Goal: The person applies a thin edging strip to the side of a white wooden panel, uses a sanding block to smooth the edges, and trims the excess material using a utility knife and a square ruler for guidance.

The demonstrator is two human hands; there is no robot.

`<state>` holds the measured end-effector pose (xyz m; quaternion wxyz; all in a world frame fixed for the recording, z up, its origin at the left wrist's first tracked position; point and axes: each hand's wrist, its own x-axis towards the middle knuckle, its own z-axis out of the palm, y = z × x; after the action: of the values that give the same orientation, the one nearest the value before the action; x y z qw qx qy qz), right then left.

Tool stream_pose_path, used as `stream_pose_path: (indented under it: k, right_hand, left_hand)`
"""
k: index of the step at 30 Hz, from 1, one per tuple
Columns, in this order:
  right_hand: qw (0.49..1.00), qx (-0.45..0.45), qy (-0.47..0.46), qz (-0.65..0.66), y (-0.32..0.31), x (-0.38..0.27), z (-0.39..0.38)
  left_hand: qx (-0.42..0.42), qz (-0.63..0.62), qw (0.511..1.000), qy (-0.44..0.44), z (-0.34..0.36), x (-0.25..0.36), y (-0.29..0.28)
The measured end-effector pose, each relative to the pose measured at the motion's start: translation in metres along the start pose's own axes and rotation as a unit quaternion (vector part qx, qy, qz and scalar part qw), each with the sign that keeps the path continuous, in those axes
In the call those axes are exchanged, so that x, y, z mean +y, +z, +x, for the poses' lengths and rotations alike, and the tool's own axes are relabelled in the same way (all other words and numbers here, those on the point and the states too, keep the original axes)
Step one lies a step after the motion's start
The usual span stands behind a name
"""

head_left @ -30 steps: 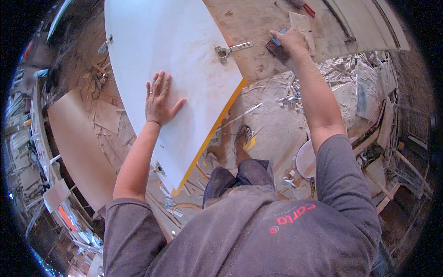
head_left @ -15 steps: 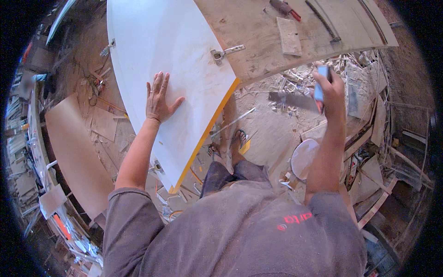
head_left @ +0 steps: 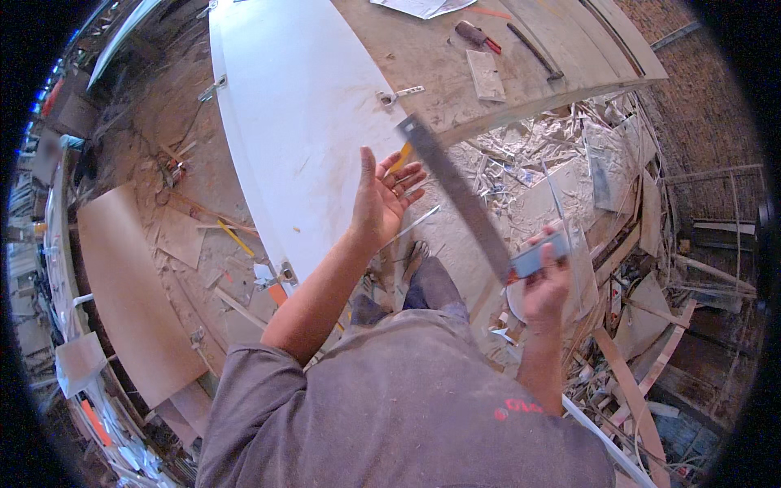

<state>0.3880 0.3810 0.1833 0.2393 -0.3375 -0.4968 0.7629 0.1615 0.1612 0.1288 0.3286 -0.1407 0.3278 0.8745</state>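
My right hand (head_left: 543, 276) grips the grey-blue handle of a flat tool (head_left: 455, 191), apparently a square, whose long blurred blade slants up-left over the white panel's corner. My left hand (head_left: 384, 191) is raised open, palm upward and fingers apart, just below the blade's upper end; nothing is in it. Behind them lies the white panel (head_left: 289, 130) with a yellow edge, partly hidden by my left hand and arm. Metal hinges (head_left: 386, 98) are fitted along its sides.
The dusty workbench (head_left: 423, 45) holds papers (head_left: 419, 6), pliers (head_left: 488, 45), a hammer-like bar (head_left: 533, 53) and a small board (head_left: 486, 76). Offcut scraps (head_left: 602, 130) litter the floor below. A brown curved sheet (head_left: 134, 285) lies at left, cluttered material beyond it.
My left hand has lifted off the panel, moved right and turned palm up. My right hand picked the tool off the bench, drew it downward and swung its blade up toward my left hand.
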Motion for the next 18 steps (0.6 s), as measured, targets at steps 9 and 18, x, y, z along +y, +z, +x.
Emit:
stream_pose_path:
  k: [9,18]
  right_hand:
    - [0.856,-0.134,-0.15,-0.476,-0.007,0.082,0.02]
    - [0.899,-0.346,0.085,-0.256,0.1,0.093,0.115]
  left_hand:
    - [0.079,-0.001,0.992,0.097,-0.004,-0.029,-0.034]
    - [0.018,0.219,0.968,0.121,0.067,-0.035,0.038]
